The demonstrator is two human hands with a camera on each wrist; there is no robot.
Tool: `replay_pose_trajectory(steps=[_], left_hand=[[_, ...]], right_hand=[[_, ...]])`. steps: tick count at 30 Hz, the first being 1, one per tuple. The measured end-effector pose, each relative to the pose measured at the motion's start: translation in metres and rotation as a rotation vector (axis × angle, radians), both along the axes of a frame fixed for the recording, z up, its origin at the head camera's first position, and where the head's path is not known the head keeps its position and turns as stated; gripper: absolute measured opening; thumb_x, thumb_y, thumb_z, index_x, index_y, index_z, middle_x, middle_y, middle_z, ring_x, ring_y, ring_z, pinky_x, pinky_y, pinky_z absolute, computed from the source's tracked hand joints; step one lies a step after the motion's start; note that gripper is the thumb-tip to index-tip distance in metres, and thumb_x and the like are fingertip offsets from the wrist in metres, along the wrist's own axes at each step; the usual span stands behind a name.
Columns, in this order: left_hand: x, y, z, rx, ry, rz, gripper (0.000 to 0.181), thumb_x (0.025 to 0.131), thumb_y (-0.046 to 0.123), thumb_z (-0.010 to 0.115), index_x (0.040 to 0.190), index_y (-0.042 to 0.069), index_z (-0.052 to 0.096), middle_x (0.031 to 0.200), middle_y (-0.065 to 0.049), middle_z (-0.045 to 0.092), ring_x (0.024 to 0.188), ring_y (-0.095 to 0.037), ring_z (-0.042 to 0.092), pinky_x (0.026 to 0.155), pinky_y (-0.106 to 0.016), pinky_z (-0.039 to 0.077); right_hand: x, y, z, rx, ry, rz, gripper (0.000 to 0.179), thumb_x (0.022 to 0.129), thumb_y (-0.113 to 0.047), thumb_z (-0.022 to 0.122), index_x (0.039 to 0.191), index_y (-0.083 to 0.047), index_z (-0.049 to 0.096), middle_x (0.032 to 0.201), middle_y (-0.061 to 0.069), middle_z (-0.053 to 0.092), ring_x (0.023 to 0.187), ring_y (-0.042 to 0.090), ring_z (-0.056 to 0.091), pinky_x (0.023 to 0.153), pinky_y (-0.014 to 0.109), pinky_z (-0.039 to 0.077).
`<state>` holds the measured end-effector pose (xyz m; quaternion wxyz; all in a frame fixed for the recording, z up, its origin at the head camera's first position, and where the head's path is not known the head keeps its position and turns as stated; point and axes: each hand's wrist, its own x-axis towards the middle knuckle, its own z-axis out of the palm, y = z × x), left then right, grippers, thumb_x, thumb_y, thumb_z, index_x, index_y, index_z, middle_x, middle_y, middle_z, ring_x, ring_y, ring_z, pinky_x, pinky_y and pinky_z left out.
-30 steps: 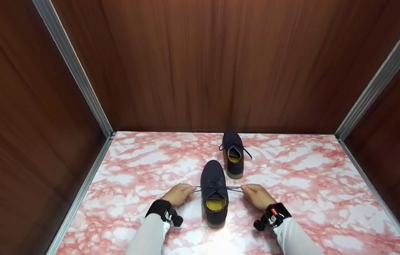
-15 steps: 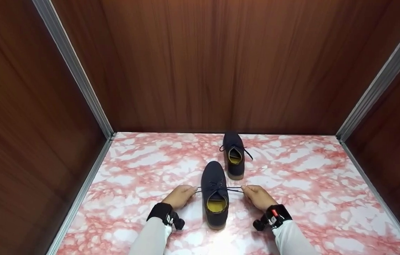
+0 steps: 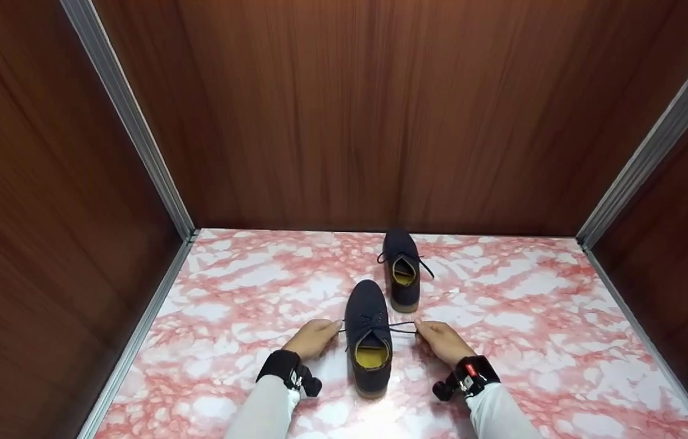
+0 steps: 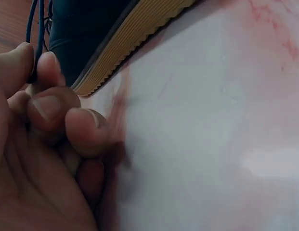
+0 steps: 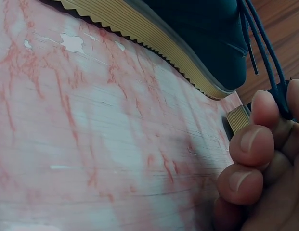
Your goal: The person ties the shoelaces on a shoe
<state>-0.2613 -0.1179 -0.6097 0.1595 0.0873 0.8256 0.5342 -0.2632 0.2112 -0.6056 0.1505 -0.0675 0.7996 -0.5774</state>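
Note:
A dark navy lace-up shoe (image 3: 365,300) with a yellow lining stands on the floor between both hands, toe pointing away. On its left side my left hand (image 3: 313,338) pinches a shoelace loop between thumb and index finger. Opposite it, my right hand (image 3: 444,341) pinches another loop of the shoelace (image 3: 403,331), stretched out sideways from the shoe. The lace crosses in a knot over the tongue. Close up in the left wrist view, the remaining fingers (image 4: 86,130) are curled beside the ribbed tan sole (image 4: 135,36). A loose lace end hangs near the shoe in the right wrist view.
The matching shoe (image 3: 403,292), its laces tied in a bow, stands just beyond and to the right. Brown wood-grain panels (image 3: 344,122) with metal corner strips enclose the back and sides. The surface (image 3: 246,286) has a red-and-white marbled pattern.
My left hand has moved slightly toward the shoe, so less lace shows on that side. The strands on the right now spread apart toward my right hand. Both hands keep their pinch.

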Motion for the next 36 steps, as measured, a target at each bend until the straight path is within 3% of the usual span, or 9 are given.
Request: replay_pose_trajectory(steps=[5, 10, 18, 22, 28, 31, 36], left_hand=[[-0.001, 0.004, 0.0, 0.034, -0.032, 0.023, 0.058, 0.111, 0.04, 0.047, 0.094, -0.011, 0.067, 0.062, 0.0, 0.053, 0.046, -0.01, 0.043, 0.047, -0.023, 0.039], [0.004, 0.005, -0.002, 0.093, -0.029, 0.061, 0.055, 0.111, 0.039, 0.047, 0.096, -0.009, 0.067, 0.069, 0.0, 0.058, 0.057, -0.012, 0.055, 0.056, -0.025, 0.048], [0.008, 0.004, 0.001, 0.097, -0.005, 0.092, 0.046, 0.111, 0.039, 0.049, 0.1, -0.004, 0.064, 0.088, -0.017, 0.073, 0.073, -0.023, 0.073, 0.073, -0.03, 0.056], [0.008, 0.005, 0.001, 0.104, -0.001, 0.102, 0.047, 0.11, 0.04, 0.05, 0.101, -0.004, 0.064, 0.092, -0.021, 0.074, 0.077, -0.027, 0.075, 0.075, -0.032, 0.056], [0.007, 0.006, -0.003, 0.142, -0.006, 0.108, 0.046, 0.11, 0.039, 0.051, 0.104, -0.005, 0.063, 0.094, -0.018, 0.073, 0.074, -0.018, 0.071, 0.075, -0.031, 0.059], [0.007, 0.007, -0.004, 0.146, 0.004, 0.11, 0.045, 0.11, 0.037, 0.051, 0.103, -0.005, 0.063, 0.093, -0.015, 0.073, 0.073, -0.015, 0.07, 0.075, -0.029, 0.058], [0.013, 0.009, -0.005, 0.129, 0.026, 0.141, 0.044, 0.11, 0.037, 0.051, 0.106, -0.005, 0.064, 0.095, -0.016, 0.074, 0.078, -0.018, 0.071, 0.078, -0.03, 0.058]], right_hand=[[-0.001, 0.002, -0.001, -0.005, -0.015, -0.017, 0.052, 0.114, -0.03, 0.041, 0.092, 0.014, 0.057, 0.062, -0.001, 0.046, 0.057, 0.014, 0.042, 0.055, 0.022, 0.036], [-0.002, 0.001, -0.002, -0.039, -0.029, -0.084, 0.048, 0.114, -0.029, 0.042, 0.089, 0.007, 0.06, 0.063, 0.001, 0.048, 0.058, 0.016, 0.043, 0.055, 0.024, 0.038], [0.001, 0.002, -0.005, -0.112, -0.046, -0.181, 0.048, 0.113, -0.033, 0.044, 0.081, 0.001, 0.053, 0.062, 0.003, 0.047, 0.055, 0.017, 0.042, 0.052, 0.026, 0.037], [0.001, 0.004, -0.007, -0.206, -0.05, -0.208, 0.052, 0.113, -0.034, 0.045, 0.073, -0.001, 0.045, 0.06, 0.005, 0.042, 0.055, 0.019, 0.038, 0.053, 0.027, 0.035], [0.003, 0.004, -0.008, -0.434, -0.113, -0.298, 0.052, 0.112, -0.034, 0.047, 0.069, -0.007, 0.037, 0.06, 0.001, 0.035, 0.056, 0.018, 0.029, 0.057, 0.029, 0.026], [0.006, 0.002, -0.008, -0.416, -0.092, -0.313, 0.051, 0.112, -0.032, 0.049, 0.068, -0.008, 0.038, 0.059, 0.001, 0.034, 0.054, 0.018, 0.03, 0.056, 0.029, 0.026], [0.013, -0.004, -0.008, -0.211, -0.02, -0.286, 0.047, 0.111, -0.03, 0.051, 0.071, -0.006, 0.047, 0.056, -0.002, 0.04, 0.051, 0.015, 0.037, 0.051, 0.026, 0.032]])
